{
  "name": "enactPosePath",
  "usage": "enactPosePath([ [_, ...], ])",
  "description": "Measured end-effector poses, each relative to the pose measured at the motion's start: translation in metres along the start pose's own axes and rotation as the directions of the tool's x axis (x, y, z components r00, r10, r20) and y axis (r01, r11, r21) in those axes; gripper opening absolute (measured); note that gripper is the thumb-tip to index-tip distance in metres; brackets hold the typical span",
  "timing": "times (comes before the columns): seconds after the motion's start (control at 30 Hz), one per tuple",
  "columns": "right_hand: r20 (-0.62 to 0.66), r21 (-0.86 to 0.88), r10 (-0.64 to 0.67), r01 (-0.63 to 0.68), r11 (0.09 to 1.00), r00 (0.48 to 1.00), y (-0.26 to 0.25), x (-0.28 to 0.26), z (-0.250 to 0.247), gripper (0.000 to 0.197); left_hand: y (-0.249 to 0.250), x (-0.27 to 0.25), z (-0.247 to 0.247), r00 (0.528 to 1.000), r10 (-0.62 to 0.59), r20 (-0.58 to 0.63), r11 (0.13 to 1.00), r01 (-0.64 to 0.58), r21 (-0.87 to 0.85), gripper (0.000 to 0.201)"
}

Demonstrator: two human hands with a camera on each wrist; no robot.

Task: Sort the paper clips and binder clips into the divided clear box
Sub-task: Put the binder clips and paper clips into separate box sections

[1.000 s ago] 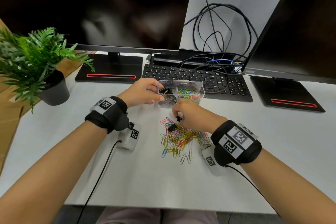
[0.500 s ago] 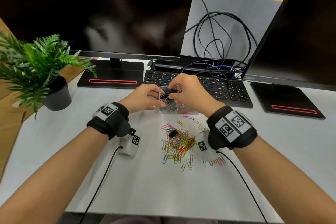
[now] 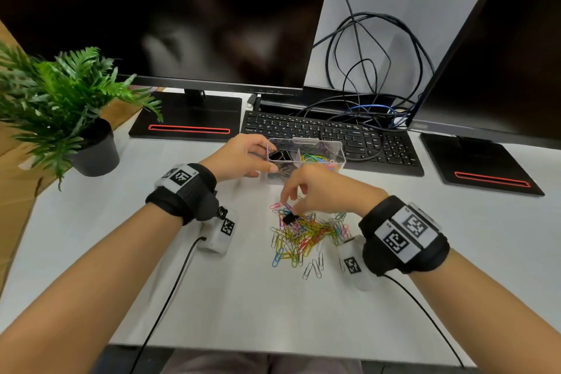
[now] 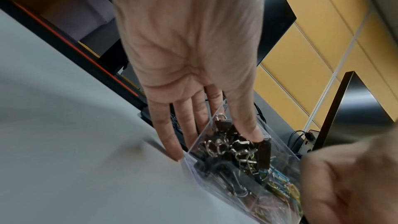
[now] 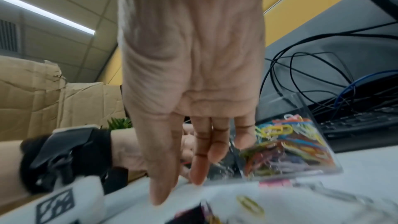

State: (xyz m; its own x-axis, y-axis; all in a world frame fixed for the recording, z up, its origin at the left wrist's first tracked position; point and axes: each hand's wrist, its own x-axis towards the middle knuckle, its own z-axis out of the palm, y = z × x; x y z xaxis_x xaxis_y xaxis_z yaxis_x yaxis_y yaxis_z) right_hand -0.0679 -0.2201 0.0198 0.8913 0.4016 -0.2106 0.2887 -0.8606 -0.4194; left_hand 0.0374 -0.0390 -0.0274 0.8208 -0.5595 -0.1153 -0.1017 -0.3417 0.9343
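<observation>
The divided clear box (image 3: 341, 158) stands in front of the keyboard. Its left compartment holds black binder clips (image 3: 280, 156), its right one coloured paper clips (image 3: 318, 158). My left hand (image 3: 270, 158) grips the box's left end, thumb on the front wall and fingers behind it; the left wrist view shows the same hand (image 4: 215, 146) on the box (image 4: 193, 168). A pile of coloured paper clips (image 3: 303, 231) lies on the desk with one black binder clip (image 3: 290, 218) at its top left. My right hand (image 3: 290, 205) hovers just over that clip, fingers pointing down and holding nothing (image 5: 178, 191).
A black keyboard (image 3: 334, 133) lies right behind the box, with loose cables (image 3: 364, 70) beyond it. Two monitor stands (image 3: 185, 121) (image 3: 479, 167) flank it. A potted plant (image 3: 91, 155) stands at the far left beside cardboard. White desk (image 3: 243, 297) stretches toward me.
My right hand carried a binder clip from the pile to the box's left compartment, then came back down over the pile empty. The left hand stayed on the box.
</observation>
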Motion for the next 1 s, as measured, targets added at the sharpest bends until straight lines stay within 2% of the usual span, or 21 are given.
enactPosePath([
  [0.13,0.078,-0.083,0.038,-0.032,0.996,0.996,0.001,-0.001,0.017,0.035,0.0,0.0,0.0,1.0,-0.003,0.003,1.0,0.003,0.009,0.036],
  [0.43,0.071,-0.042,0.027,-0.024,0.999,0.997,0.009,0.003,0.028,0.011,0.002,-0.001,0.0,1.0,-0.007,0.007,1.0,0.007,0.015,0.035],
  [0.7,-0.002,0.043,0.016,-0.016,0.999,1.0,0.013,0.0,0.022,0.009,0.003,-0.002,0.0,1.0,-0.01,-0.001,1.0,0.01,0.019,0.038],
  [0.8,-0.06,0.149,0.026,-0.017,0.989,0.998,0.012,-0.001,0.012,0.008,0.002,-0.002,0.0,1.0,-0.008,-0.008,1.0,0.008,0.011,0.038],
  [0.9,-0.207,0.266,0.055,0.001,0.964,0.977,0.01,0.002,-0.002,0.013,0.001,-0.001,0.0,1.0,-0.003,-0.015,1.0,0.004,0.002,0.036],
  [1.0,-0.425,0.338,0.145,0.009,0.941,0.894,0.009,0.01,-0.014,0.016,0.001,-0.001,0.0,1.0,-0.001,-0.018,1.0,0.001,0.01,0.034],
])
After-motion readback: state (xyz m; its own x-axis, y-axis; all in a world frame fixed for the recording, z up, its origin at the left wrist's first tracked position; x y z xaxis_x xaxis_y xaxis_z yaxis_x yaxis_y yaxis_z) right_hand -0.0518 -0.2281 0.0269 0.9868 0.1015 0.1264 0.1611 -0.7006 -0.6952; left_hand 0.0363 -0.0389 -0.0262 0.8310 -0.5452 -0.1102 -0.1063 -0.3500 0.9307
